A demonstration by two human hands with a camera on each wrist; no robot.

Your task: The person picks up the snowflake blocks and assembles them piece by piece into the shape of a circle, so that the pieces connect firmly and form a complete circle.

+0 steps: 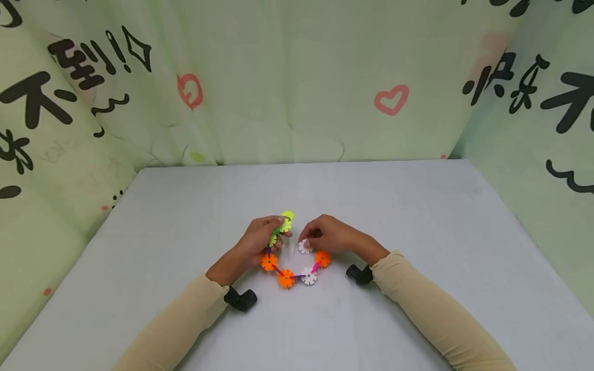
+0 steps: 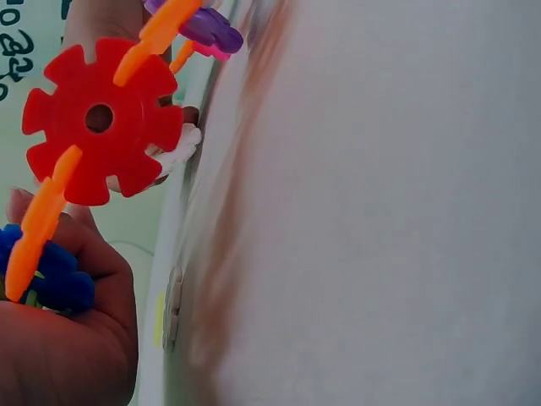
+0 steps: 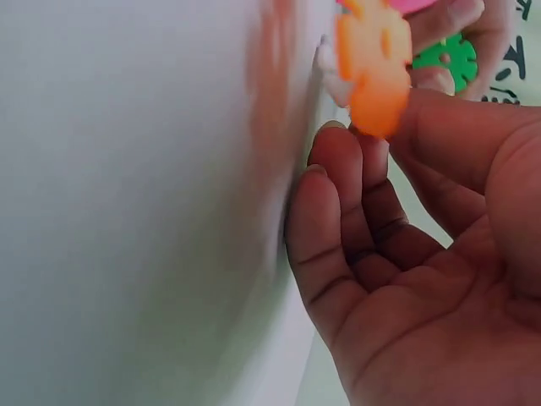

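A chain of slotted plastic discs curves in a ring between my hands. My left hand (image 1: 262,237) grips its green and yellow end, with a green disc (image 1: 273,240) under the fingers and a yellow disc (image 1: 288,215) beyond the fingertips. Below hang an orange disc (image 1: 269,262), a second orange one (image 1: 286,279), a white disc (image 1: 309,276) and another orange disc (image 1: 323,259), with narrow coloured pieces between them. My right hand (image 1: 331,233) pinches a white disc (image 1: 304,247) at the other end. The left wrist view shows a red disc (image 2: 139,106) and a blue piece (image 2: 63,283) by the palm.
A white-covered table (image 1: 394,206) spreads around the hands. Pale green curtains (image 1: 287,93) with black writing and red hearts stand behind it and on both sides. A black device sits at the left wrist (image 1: 240,299) and another at the right wrist (image 1: 359,274).
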